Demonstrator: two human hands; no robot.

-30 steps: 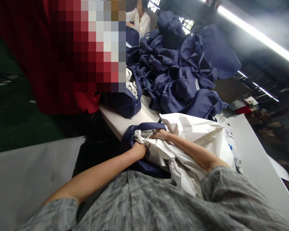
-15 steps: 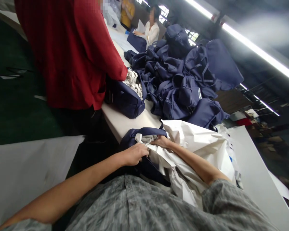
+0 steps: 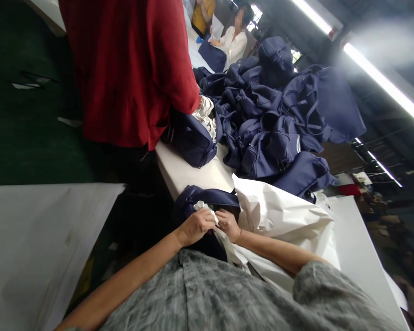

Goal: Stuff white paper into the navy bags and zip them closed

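An open navy bag (image 3: pixel 186 202) lies at the table edge right in front of my body. Over its opening my left hand (image 3: pixel 199 225) is closed on a crumpled end of white paper (image 3: pixel 202 205). My right hand (image 3: pixel 228 224) is close beside it, fingers curled around the same paper. Large creased sheets of white paper (image 3: pixel 283 207) spread to the right, partly under my right forearm. The bag's near side is hidden by my hands and shirt.
A heap of navy bags (image 3: pixel 262 110) covers the table (image 3: pixel 179 170) beyond. At left a co-worker in a red top (image 3: pixel 124 69) stands by a navy bag (image 3: pixel 193 138) stuffed with crumpled paper. Two people are farther back. A pale surface (image 3: pixel 37 239) is at lower left.
My right hand has drawn back out of the bag's opening toward my body and now meets my left hand at the paper. The view has shifted, so the surroundings appear farther right.
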